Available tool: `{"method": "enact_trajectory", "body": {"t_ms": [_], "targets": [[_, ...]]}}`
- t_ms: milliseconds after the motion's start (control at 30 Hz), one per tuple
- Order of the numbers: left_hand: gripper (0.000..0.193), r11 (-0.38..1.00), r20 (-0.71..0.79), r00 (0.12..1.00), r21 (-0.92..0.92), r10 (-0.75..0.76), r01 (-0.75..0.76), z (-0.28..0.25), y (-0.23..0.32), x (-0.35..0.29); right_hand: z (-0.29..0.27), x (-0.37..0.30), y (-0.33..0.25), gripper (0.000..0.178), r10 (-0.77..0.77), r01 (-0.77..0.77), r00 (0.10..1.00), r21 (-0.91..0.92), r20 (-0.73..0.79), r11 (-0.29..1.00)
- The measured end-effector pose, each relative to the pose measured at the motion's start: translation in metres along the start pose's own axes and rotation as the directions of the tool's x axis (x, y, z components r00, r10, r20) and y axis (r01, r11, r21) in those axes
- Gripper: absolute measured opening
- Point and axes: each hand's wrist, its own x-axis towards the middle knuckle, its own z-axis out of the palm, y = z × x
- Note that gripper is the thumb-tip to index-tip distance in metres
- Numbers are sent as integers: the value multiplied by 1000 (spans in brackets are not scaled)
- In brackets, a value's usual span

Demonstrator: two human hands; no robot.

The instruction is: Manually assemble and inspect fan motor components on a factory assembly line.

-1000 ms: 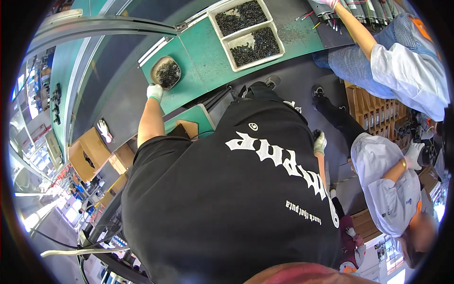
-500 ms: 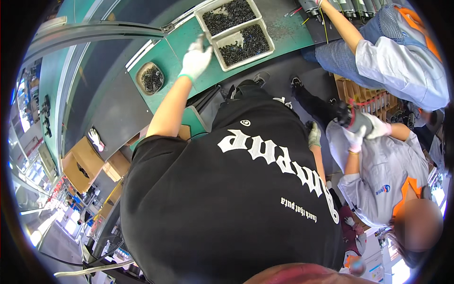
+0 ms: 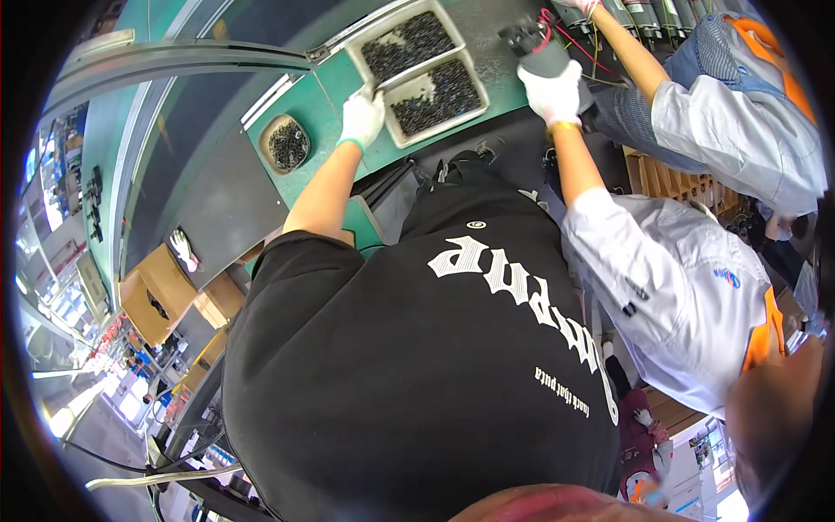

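At the near left corner where two pale trays of small black parts meet, my left hand (image 3: pixel 363 116), in a white glove, has its fingers closed at the edge. It appears to grip the rim of the nearer tray (image 3: pixel 484 90); the fingertips are partly hidden. The farther tray (image 3: pixel 357 59) adjoins it on the green bench (image 3: pixel 326 100). To the left of my hand sits a small oval bowl (image 3: pixel 263 142) holding more small parts. My right hand is out of sight beyond my body and the co-worker's sleeve.
On the right, a co-worker's gloved hand (image 3: pixel 554 91) holds a grey cylindrical motor (image 3: pixel 546 59) with red wires over the bench edge. Another person's arm (image 3: pixel 631 43) reaches toward several motors. A spare glove (image 3: pixel 183 250) and cardboard box (image 3: pixel 150 300) are at left.
My left hand has closed at the tray edge, and both trays have shifted left. The co-worker's motor has swung up to the bench. My right hand has gone from view.
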Motion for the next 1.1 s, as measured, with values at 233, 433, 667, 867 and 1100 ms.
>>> {"method": "enact_trajectory", "body": {"t_ms": [233, 433, 667, 867, 1100], "targets": [[29, 974, -15, 974, 8, -228, 228, 0, -6, -18, -43, 91, 72, 79, -370, 545, 838, -654, 401, 525], [28, 960, -35, 965, 92, -261, 263, -59, -111, -48, -8, 78, 8, 81, -585, 324, 783, -942, 212, 92], [27, 936, -59, 943, 115, -328, 333, -67, -129, -49, 24, -30, 36, 76, -517, -445, 838, -327, 176, -834], [26, 918, -85, 937, 186, -339, 349, -62, -133, -58, 178, -406, -43, 43, 506, -600, 390, 629, 769, -494], [33, 888, -7, 946, 343, -325, 307, -50, -118, -46, 152, -373, -13, 41, 551, -756, 520, 652, 652, -59]]}}
